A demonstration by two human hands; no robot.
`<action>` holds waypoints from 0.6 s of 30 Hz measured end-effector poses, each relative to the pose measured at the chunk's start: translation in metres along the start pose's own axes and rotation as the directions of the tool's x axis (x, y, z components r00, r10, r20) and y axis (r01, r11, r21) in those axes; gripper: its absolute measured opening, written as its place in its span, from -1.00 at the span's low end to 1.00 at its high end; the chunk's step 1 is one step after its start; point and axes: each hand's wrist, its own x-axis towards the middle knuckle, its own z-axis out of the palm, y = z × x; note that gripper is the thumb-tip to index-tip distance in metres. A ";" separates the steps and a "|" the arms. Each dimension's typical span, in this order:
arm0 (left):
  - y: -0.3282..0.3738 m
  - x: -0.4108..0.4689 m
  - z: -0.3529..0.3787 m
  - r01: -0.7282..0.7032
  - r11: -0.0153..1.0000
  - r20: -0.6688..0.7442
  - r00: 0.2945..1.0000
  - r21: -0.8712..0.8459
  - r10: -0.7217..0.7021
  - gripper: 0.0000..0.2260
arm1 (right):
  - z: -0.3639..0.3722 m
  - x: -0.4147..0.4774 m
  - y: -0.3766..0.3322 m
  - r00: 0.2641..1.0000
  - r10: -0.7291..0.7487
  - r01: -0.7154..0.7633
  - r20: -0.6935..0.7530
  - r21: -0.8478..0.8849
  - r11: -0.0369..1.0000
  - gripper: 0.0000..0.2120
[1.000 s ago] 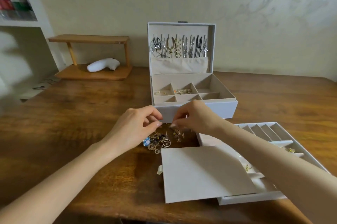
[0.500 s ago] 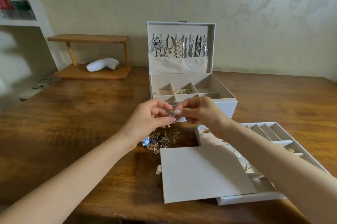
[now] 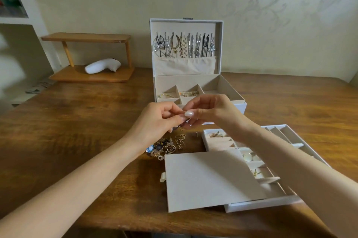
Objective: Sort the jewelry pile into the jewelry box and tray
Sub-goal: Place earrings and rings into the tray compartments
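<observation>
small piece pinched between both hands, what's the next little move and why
Probably lift it a little to work it clear. The left hand and right hand both pinch the small jewelry piece just above the tangled gold jewelry pile, beside the white divided tray; it is too small to identify, so choosing a compartment should wait.

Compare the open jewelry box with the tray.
The jewelry box stands at the back with its lid upright; the tray lies flat, nearer. Necklaces hang in the box's lid; a beige panel covers part of the tray. The box has few, deep compartments; the tray has shallower ones, some narrow. Both are white outside, beige-lined, and hold some jewelry.
</observation>
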 end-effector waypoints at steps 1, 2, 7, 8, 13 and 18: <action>0.002 0.000 0.002 -0.012 1.000 0.010 1.000 -0.006 0.012 -0.94 | -0.002 -0.002 -0.004 1.000 -0.021 0.021 0.003 0.000 1.000 -0.87; 0.006 0.001 0.004 -0.012 1.000 0.032 0.999 -0.024 0.013 -0.93 | -0.006 -0.005 -0.008 0.999 -0.040 0.040 -0.002 -0.011 0.999 -0.88; 0.022 0.004 0.023 0.007 0.991 0.136 0.991 -0.130 0.011 -0.91 | -0.034 -0.022 -0.021 0.999 -0.044 0.042 -0.009 -0.147 0.988 -0.94; 0.025 0.007 0.029 0.002 0.992 0.133 0.991 -0.127 0.015 -0.91 | -0.039 -0.026 -0.023 0.999 -0.028 0.024 -0.016 -0.179 0.984 -0.92; 0.033 0.032 0.067 -0.032 0.998 0.176 0.984 0.054 0.022 -0.95 | -0.076 -0.040 -0.021 0.991 0.064 -0.114 -0.120 -0.477 0.872 -0.90; 0.038 0.060 0.107 -0.117 0.927 0.304 0.953 0.355 0.003 -0.93 | -0.103 -0.058 -0.004 0.966 0.162 -0.253 -0.202 -0.613 0.748 -0.81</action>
